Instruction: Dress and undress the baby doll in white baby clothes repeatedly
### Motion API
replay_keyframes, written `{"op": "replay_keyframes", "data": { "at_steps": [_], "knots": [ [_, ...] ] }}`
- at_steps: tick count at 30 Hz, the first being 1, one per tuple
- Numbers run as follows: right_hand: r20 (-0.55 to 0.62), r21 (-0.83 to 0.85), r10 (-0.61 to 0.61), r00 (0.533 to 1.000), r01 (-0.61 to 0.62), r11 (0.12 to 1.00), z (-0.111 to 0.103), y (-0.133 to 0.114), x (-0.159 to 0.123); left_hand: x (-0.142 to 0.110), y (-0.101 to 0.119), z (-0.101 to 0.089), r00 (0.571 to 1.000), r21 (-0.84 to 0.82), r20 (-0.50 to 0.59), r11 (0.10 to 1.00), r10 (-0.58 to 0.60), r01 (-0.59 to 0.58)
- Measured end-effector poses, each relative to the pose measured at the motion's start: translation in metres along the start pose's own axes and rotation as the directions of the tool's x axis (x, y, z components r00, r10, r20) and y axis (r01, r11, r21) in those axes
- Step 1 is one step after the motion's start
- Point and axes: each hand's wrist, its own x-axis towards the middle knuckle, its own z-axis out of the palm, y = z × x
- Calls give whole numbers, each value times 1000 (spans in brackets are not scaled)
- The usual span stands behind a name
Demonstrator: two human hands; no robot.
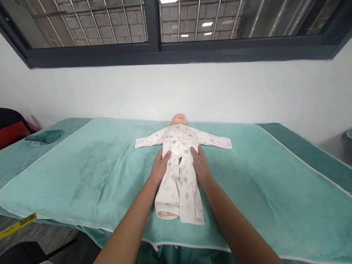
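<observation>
A baby doll [179, 119] lies on its back in the middle of the bed, its head toward the wall. It wears a white printed shirt [180, 137] with both sleeves stretched out sideways, and matching white pants [189, 194]. A small dark gap shows at the front between shirt and pants. My left hand [160, 167] grips the doll's left-of-picture side at the waist, thumb on top of the cloth. Opposite it, my right hand [200, 165] holds the other side the same way. The fingers beneath are mostly hidden. Inside one pant leg opening, a bit of foot shows.
A light green sheet [82, 176] covers the bed, over darker green cloth [297, 143]. A folded green cloth [45, 136] and a red and black bag [13, 128] are at left. Behind is a white wall with a barred window [159, 55]. A yellow strip [18, 225] hangs lower left.
</observation>
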Motion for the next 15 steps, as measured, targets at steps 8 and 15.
{"op": "replay_keyframes", "data": {
  "at_steps": [8, 15],
  "knots": [
    [5, -9, 68, 998, -68, 998, -1, -4, 31, 36, -10, 8, 997, 26, -65, 999, 47, -46],
    [-46, -167, 8, 999, -15, 986, -4, -10, 20, 29, -10, 7, 984, 77, -176, 997, 26, -13]
  ]
}}
